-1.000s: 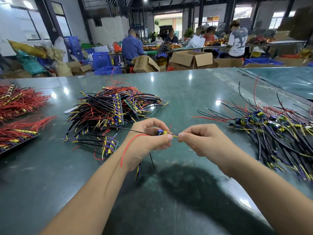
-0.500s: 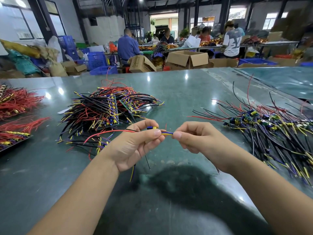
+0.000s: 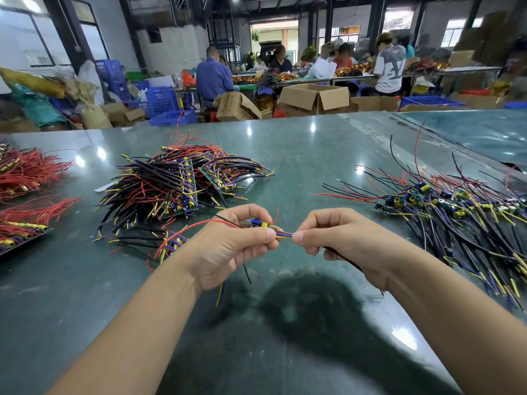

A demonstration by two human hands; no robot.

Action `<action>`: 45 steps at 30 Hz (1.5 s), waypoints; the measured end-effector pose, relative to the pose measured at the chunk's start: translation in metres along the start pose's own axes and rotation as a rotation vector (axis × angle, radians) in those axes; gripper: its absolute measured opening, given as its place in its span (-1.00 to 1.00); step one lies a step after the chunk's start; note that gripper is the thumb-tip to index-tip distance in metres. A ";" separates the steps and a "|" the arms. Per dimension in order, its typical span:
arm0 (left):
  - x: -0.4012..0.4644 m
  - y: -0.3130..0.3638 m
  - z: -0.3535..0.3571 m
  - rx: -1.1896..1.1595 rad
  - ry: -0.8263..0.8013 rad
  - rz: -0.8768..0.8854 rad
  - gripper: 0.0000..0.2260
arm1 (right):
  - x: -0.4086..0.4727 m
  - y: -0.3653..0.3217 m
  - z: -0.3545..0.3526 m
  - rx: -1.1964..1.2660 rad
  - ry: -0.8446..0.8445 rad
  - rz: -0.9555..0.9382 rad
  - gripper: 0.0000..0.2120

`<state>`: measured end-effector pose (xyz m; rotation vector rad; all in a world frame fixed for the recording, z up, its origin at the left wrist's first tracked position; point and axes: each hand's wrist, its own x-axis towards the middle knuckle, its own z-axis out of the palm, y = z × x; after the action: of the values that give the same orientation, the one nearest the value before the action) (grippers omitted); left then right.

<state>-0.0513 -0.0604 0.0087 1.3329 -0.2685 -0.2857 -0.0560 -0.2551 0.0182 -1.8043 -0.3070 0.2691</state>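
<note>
While the wired component (image 3: 263, 224) is pinched in the left hand (image 3: 228, 248) and its leads (image 3: 283, 237) in the right hand (image 3: 338, 240) above the bench's (image 3: 85, 295) near edge, leads could be torn loose by overpulling.

green table (image 3: 299, 155) | wired board pile (image 3: 174, 186) centre-left | red wire bundles (image 3: 25, 172) left | loose wired parts (image 3: 456, 206) right

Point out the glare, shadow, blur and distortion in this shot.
Head view: bright lamp reflections dot the glossy table; a dark shadow pools on it below the left hand and right hand; both hands and the wired part are sharp; the background workers look soft; the wide lens tilts the left windows.
</note>
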 end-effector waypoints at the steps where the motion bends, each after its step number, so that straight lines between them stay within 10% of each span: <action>1: 0.000 -0.001 0.000 0.011 0.004 0.001 -0.84 | 0.001 0.000 0.001 -0.002 0.033 -0.012 -0.79; 14: 0.003 -0.010 0.008 0.086 0.126 0.023 -0.77 | 0.015 0.018 0.014 -0.232 0.370 -0.110 -0.82; 39: 0.003 -0.005 0.005 -0.035 0.117 0.058 -0.78 | 0.010 0.017 0.011 -0.325 0.170 -0.307 -0.78; 45: 0.008 0.001 -0.009 -0.063 0.338 0.113 -0.80 | 0.005 0.013 -0.005 -0.673 0.146 -0.183 -0.63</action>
<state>-0.0406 -0.0547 0.0080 1.2748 -0.0491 0.0277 -0.0488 -0.2608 0.0066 -2.4222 -0.4958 -0.1157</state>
